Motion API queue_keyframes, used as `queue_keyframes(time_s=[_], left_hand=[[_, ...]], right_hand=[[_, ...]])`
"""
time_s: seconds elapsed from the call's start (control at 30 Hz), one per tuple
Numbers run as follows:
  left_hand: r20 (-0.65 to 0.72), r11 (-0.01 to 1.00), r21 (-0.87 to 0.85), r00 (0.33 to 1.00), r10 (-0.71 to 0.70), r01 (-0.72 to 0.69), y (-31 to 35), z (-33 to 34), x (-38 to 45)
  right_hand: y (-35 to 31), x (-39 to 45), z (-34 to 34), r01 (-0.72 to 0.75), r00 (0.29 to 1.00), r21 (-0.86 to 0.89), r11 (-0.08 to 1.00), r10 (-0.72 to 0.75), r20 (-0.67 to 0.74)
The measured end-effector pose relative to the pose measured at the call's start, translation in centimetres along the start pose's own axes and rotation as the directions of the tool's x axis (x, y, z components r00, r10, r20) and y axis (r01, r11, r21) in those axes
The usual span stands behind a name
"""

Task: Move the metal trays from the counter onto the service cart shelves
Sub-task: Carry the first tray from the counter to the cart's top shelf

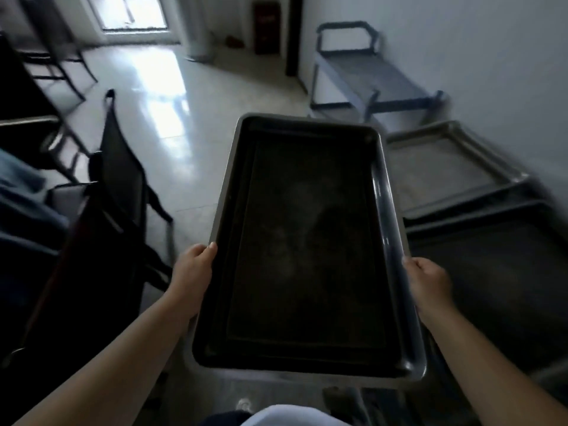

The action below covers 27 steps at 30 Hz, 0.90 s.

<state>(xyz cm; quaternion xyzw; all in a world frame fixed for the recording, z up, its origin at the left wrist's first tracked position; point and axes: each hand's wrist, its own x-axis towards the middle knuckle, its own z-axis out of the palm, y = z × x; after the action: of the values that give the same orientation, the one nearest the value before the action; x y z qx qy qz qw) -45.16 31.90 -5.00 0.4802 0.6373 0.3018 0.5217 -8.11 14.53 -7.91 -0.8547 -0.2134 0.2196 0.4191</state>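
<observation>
A large dark metal tray (307,241) is held level in the air in front of me, long side pointing away. My left hand (192,273) grips its left rim and my right hand (425,282) grips its right rim, both near the tray's near half. To the right, two more metal trays lie on a surface: a lighter one (442,173) farther off and a dark one (504,272) closer. A grey-blue service cart (365,72) with a handle stands against the white wall ahead on the right.
Dark chairs (123,167) and a dark table edge (18,96) crowd the left side. Glossy tiled floor (190,93) stretches ahead to a bright doorway (144,13). A red box (266,27) stands by the far wall.
</observation>
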Motion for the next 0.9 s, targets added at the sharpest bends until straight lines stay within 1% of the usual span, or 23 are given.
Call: queue_keyframes(time_s=[0.07,0.2,0.3,0.4,0.5,0.63,0.9], left_hand=[[-0.076,0.997,-0.07,0.996,-0.041,0.036,-1.0,-4.4,0.9],[-0.156,0.981,-0.176,0.981,-0.112,0.084,-2.5,-11.0,2.1],[-0.192,0.971,-0.218,0.972,-0.137,0.094,-3.6,-15.3,3.4],[-0.207,0.969,-0.23,0.969,-0.137,0.088,-4.2,-17.8,4.9],[-0.222,0.968,-0.235,0.965,-0.143,0.09,-4.1,-18.6,6.8],[-0.224,0.97,-0.225,0.963,-0.148,0.097,-2.9,-17.7,10.7],[-0.234,0.978,-0.187,0.962,-0.139,0.096,1.9,-13.8,23.0]], right_hand=[[-3.2,0.1,4.7,0.079,0.994,-0.018,0.997,-0.077,0.075],[-8.4,-0.4,12.0,0.158,0.971,-0.014,0.987,-0.152,0.184],[-11.4,-0.9,16.7,0.188,0.951,-0.004,0.982,-0.181,0.249],[-13.3,-0.9,19.9,0.199,0.938,-0.004,0.98,-0.189,0.29],[-14.9,0.0,22.0,0.206,0.933,-0.013,0.978,-0.193,0.305],[-16.5,2.9,24.0,0.193,0.938,-0.017,0.981,-0.18,0.297],[-20.6,14.0,29.3,0.15,0.94,0.045,0.988,-0.156,0.304]])
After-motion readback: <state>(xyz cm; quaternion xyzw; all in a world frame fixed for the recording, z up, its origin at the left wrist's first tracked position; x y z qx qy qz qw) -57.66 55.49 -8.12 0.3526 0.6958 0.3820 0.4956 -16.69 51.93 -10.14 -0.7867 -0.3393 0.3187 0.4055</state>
